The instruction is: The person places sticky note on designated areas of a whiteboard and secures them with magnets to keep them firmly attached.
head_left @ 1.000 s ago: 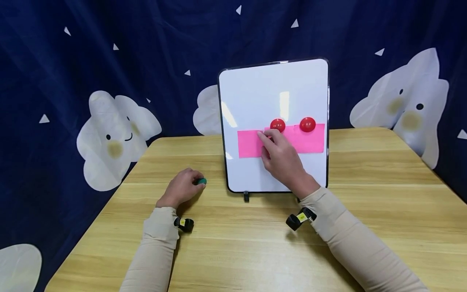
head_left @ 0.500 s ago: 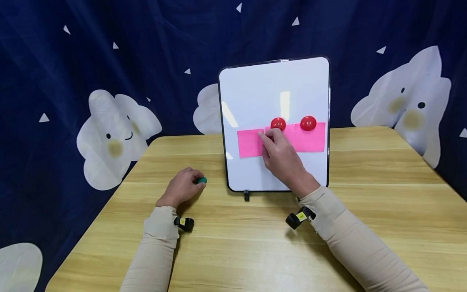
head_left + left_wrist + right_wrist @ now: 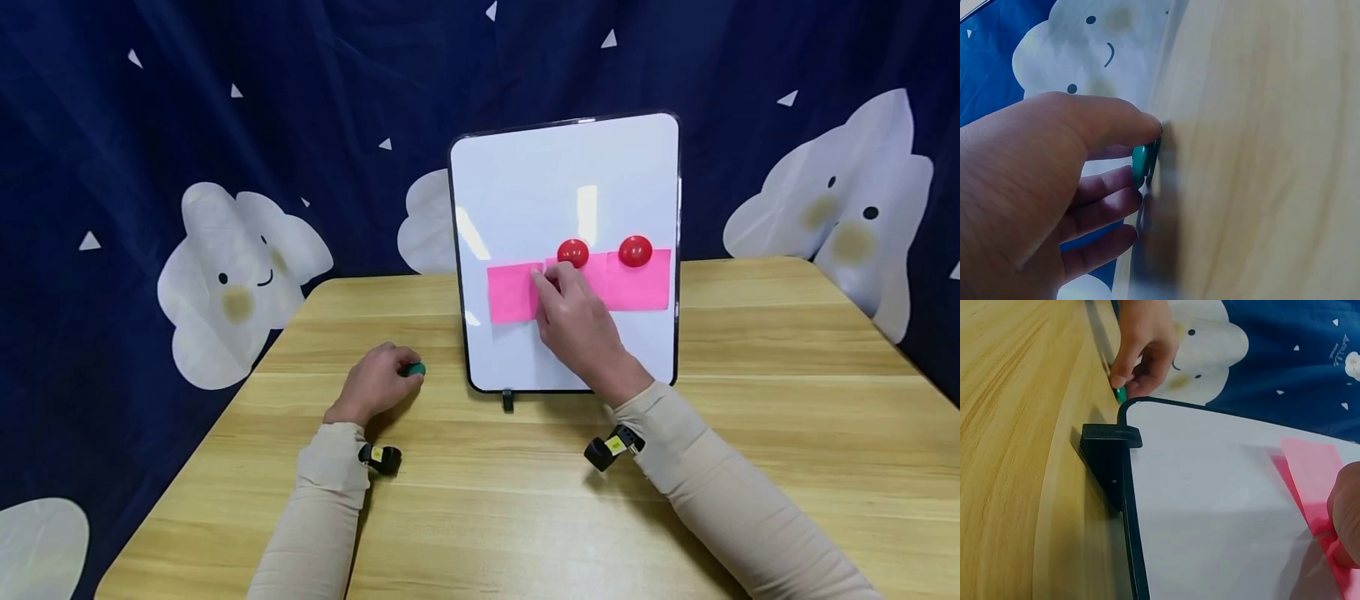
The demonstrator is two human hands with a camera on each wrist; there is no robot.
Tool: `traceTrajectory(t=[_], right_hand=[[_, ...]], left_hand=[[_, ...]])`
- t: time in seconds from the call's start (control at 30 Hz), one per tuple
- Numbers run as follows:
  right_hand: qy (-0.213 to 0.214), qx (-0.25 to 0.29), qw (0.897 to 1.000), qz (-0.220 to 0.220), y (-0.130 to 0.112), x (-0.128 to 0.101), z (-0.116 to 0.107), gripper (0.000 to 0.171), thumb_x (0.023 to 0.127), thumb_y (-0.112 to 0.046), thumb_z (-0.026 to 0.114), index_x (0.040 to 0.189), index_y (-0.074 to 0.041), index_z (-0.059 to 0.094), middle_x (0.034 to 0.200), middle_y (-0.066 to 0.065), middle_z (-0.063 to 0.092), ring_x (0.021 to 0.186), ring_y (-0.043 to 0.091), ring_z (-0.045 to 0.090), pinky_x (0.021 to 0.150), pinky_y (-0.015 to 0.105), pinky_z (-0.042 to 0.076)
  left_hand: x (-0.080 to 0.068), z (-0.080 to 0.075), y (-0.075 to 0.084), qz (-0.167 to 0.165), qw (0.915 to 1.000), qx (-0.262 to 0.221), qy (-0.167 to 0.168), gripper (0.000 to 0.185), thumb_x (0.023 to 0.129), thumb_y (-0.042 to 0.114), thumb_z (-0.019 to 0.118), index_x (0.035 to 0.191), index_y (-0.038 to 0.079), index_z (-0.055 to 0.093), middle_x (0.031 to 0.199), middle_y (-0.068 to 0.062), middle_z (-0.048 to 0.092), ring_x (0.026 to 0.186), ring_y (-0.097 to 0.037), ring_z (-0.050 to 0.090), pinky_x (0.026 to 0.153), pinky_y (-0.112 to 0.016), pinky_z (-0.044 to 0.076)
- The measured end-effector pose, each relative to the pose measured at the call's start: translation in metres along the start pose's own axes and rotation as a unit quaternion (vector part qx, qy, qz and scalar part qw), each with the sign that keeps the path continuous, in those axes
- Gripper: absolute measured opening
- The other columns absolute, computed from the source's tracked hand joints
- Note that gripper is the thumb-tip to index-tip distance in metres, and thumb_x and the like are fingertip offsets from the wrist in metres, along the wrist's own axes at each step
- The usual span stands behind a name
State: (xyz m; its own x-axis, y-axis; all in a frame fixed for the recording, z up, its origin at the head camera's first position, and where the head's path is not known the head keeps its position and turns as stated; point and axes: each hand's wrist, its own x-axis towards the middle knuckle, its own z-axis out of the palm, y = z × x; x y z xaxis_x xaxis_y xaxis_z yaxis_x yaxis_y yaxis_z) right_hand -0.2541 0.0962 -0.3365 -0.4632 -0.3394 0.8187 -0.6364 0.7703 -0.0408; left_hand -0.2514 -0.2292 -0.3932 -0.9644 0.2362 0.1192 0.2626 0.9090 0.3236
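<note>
A whiteboard (image 3: 517, 192) stands upright on the table, with pink sticky notes in a row across it. My right hand (image 3: 581, 325) pinches the upper right edge of the leftmost pink sticky note (image 3: 512, 293), against the board. That note's lower edge stands off the surface in the right wrist view. Two round red magnets (image 3: 635, 251) sit on the top edges of the other pink notes (image 3: 637, 287). Left of the board, my left hand (image 3: 375, 383) holds a round green magnet (image 3: 1141, 164) between thumb and fingers, down at the tabletop.
Black feet (image 3: 1107, 459) hold the board's lower edge on the wooden table (image 3: 450, 508). Behind the table hangs a dark blue curtain (image 3: 337, 83) with white clouds and triangles.
Both hands keep their places, the right at the pink note and the left at the green magnet. Only the head view has tilted slightly.
</note>
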Motion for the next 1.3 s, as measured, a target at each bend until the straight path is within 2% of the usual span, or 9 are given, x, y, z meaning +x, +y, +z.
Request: traceTrajectory(t=[0.43,0.57,0.7,0.87,1.3], right_hand=[[-0.011,-0.016,1.000,0.005,-0.0001,0.0000,0.0012,0.043,0.084,-0.006,0.077,0.123,0.009,0.066,0.101,0.021,0.055,0.087,0.029,0.055,0.073,0.037,0.058],[-0.012,-0.019,1.000,0.009,0.0005,-0.0012,0.0017,0.043,0.085,-0.009,0.075,0.123,0.008,0.066,0.098,0.020,0.054,0.083,0.027,0.053,0.067,0.035,0.056],[-0.011,-0.027,1.000,0.011,0.0003,-0.0024,0.0020,0.042,0.085,-0.014,0.074,0.122,0.006,0.067,0.095,0.018,0.054,0.080,0.026,0.051,0.059,0.035,0.053],[-0.009,-0.043,0.999,0.009,0.0003,-0.0033,0.0026,0.043,0.084,-0.020,0.076,0.118,0.004,0.067,0.092,0.017,0.055,0.078,0.025,0.052,0.055,0.035,0.053],[-0.012,-0.039,0.999,0.023,0.0010,-0.0055,0.0033,0.052,0.083,-0.020,0.078,0.129,0.000,0.064,0.093,0.017,0.055,0.077,0.025,0.053,0.054,0.035,0.053]], left_hand=[[0.0004,0.0000,0.0017,-0.007,0.9997,-0.017,0.017,0.027,0.090,0.024,0.072,0.113,0.010,0.073,0.103,-0.008,0.059,0.087,-0.022,0.057,0.081,-0.042,0.051],[0.0005,-0.0001,0.0005,0.000,0.9993,-0.027,0.027,0.028,0.091,0.022,0.071,0.115,0.008,0.072,0.104,-0.009,0.059,0.088,-0.023,0.057,0.084,-0.042,0.051],[0.0009,-0.0001,-0.0004,0.002,0.9988,-0.041,0.027,0.033,0.091,0.020,0.070,0.120,0.005,0.070,0.107,-0.010,0.058,0.091,-0.023,0.058,0.086,-0.042,0.052],[0.0024,0.0001,0.0000,0.011,0.9975,-0.063,0.030,0.042,0.091,0.019,0.070,0.128,0.000,0.066,0.113,-0.012,0.055,0.097,-0.025,0.057,0.090,-0.042,0.052],[0.0032,0.0008,-0.0009,0.033,0.9960,-0.068,0.048,0.036,0.090,0.022,0.072,0.122,0.005,0.069,0.112,-0.010,0.055,0.095,-0.024,0.056,0.087,-0.041,0.053]])
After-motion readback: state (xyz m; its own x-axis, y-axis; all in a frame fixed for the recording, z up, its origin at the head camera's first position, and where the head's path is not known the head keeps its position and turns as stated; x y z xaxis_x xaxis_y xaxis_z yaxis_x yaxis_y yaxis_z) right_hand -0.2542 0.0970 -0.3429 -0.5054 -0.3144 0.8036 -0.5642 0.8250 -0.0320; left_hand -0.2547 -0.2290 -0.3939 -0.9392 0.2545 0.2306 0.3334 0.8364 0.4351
